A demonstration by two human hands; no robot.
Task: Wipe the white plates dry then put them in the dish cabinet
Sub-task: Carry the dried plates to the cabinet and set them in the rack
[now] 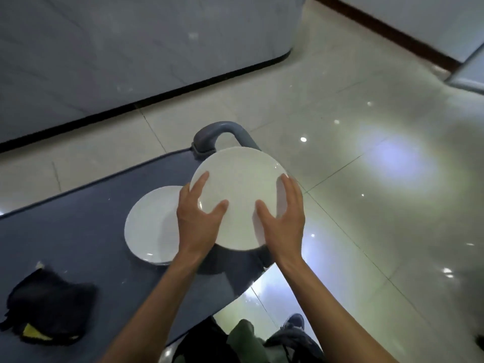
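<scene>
I hold a white plate (237, 179) in the air above the right end of a grey cart top (86, 226). My left hand (200, 216) grips its left edge with the thumb on the upper face. My right hand (281, 213) grips the right edge the same way. A second white plate (149, 224), seemingly on top of another, lies flat on the cart just left of the held one, partly behind my left hand. A black cloth (49, 305) with a yellow patch lies crumpled at the cart's near left.
The cart's grey handle (214, 134) curves up behind the held plate. Glossy pale floor tiles (366, 153) spread to the right. A grey wall with a dark baseboard (157, 95) runs behind the cart. My shoe (296, 323) shows at the bottom.
</scene>
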